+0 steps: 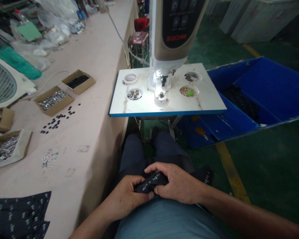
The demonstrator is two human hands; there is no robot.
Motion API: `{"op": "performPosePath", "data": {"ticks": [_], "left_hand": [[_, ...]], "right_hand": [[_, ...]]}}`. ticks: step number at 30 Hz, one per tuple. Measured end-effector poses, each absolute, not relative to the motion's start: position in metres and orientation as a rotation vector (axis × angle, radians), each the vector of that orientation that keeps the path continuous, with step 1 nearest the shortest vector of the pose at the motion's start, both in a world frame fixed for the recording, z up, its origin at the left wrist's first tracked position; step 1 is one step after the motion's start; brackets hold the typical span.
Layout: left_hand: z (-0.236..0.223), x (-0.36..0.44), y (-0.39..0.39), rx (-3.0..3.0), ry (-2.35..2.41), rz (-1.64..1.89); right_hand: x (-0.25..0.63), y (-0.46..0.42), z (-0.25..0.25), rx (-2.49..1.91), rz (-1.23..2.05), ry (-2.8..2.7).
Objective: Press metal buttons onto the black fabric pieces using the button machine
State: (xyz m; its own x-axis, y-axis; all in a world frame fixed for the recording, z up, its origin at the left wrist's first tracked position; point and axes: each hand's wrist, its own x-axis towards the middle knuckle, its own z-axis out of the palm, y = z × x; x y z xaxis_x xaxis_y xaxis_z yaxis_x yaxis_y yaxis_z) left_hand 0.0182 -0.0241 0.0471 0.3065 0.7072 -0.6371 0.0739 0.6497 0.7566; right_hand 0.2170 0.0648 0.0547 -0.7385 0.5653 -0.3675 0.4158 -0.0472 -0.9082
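Note:
A dark cloth piece with small white print (151,182) lies bunched between my two hands over my lap. My left hand (126,196) is closed on its left end, thumb and fingers pinching it. From the right, my right hand (176,184) grips the same cloth, its fingers curled over the top. A further part of dark printed fabric (205,174) shows beyond my right wrist. Ahead stands a snap-fastening machine (164,49) with a lit head, on a white table (139,108) with round cups of small metal parts.
On the bench to my left are cardboard boxes of metal snaps (53,101), loose black snaps (56,121), loose silver pieces (49,158), stacked printed fabric (20,212) and a fan (5,81). A blue bin (271,86) holding dark cloth stands at the right.

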Motion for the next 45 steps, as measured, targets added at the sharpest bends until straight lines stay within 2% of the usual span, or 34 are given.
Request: {"op": "performPosePath", "data": {"ticks": [7,17,24,38,45], "left_hand": [[0.050,0.023,-0.023,0.696,1.220,0.442],[0.057,0.024,-0.020,0.613,1.183,0.433],[0.058,0.027,-0.017,0.626,1.159,0.462],[0.064,0.025,-0.013,0.762,1.247,0.398],[0.061,0.024,-0.013,0.761,1.246,0.382]], "right_hand": [[0.217,0.066,0.055,-1.128,1.985,-2.025],[0.219,0.065,0.045,-1.201,2.398,-1.591],[0.221,0.067,0.049,-1.173,2.217,-1.744],[0.221,0.079,0.057,-1.064,2.386,-1.695],[0.222,0.079,0.062,-1.022,2.237,-1.920]]}}
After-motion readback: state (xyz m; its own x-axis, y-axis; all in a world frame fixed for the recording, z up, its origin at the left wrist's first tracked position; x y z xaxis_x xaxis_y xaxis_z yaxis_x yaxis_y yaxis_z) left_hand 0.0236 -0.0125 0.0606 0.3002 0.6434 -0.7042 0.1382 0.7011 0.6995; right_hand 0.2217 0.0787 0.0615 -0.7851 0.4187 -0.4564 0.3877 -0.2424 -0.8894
